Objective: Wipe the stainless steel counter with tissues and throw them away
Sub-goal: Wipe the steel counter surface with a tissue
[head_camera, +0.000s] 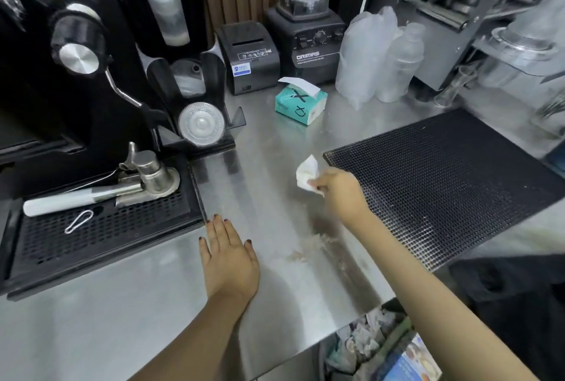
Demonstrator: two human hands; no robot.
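Head camera: looks down on two bare arms over the steel counter (pixel 269 148); the edges of the view bend.
Right hand (pixel 339 194): grasps a crumpled white tissue (pixel 306 174) beside the near-left corner of the black mat (pixel 443 178); fingertips are hidden, and I cannot tell whether the tissue touches the steel.
Left hand (pixel 227 253): released, fingers straight, palm flat on the counter just beside the drip tray (pixel 101 227).
Smear (pixel 318 246): brownish streaks between the hands, blurred, partly running under the right forearm.
Tissue box (pixel 301 102): teal, farther back, one sheet sticking up, in front of the blender (pixel 305 28).
Mat: its right corner is cut off by the frame.
Bin (pixel 376 347): below the counter's near edge, crumpled paper inside, mostly hidden by counter and forearm.
Machine above the tray: too dark to make out.
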